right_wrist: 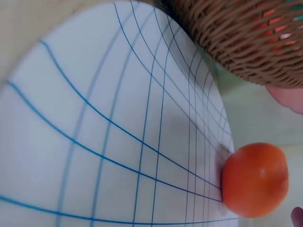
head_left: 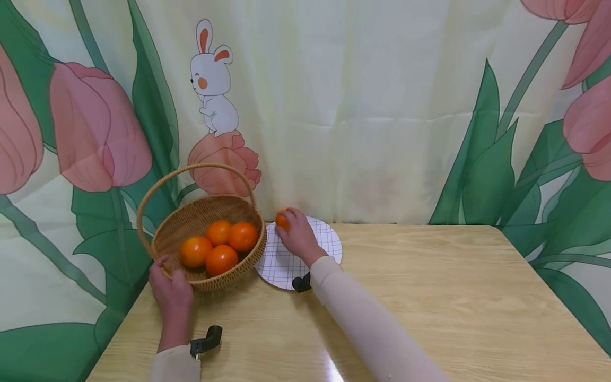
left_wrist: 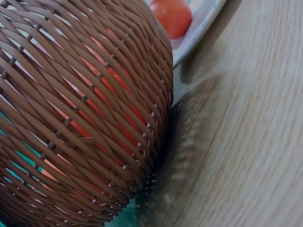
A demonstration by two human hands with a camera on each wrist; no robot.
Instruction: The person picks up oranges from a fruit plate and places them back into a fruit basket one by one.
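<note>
My left hand (head_left: 173, 292) grips the near left rim of a round wicker basket (head_left: 191, 212) with a tall hoop handle. The basket tilts toward me, and several oranges (head_left: 221, 260) lie together inside it. To its right sits a white plate (head_left: 279, 262) with blue grid lines. One orange (right_wrist: 255, 179) is at the plate's far left edge. Over the right side of that orange lies my right hand (head_left: 300, 236), and in the right wrist view a fingertip (right_wrist: 297, 217) shows close beside it. I cannot tell whether the hand holds it; its other fingers are hidden there.
A light wooden table (head_left: 429, 297) extends to the right and toward me. Behind it hangs a curtain (head_left: 363, 116) printed with tulips and a rabbit. Black wrist cameras (head_left: 207, 339) are strapped at both sleeves. The basket's lower wall (left_wrist: 118, 118) stands close beside the plate.
</note>
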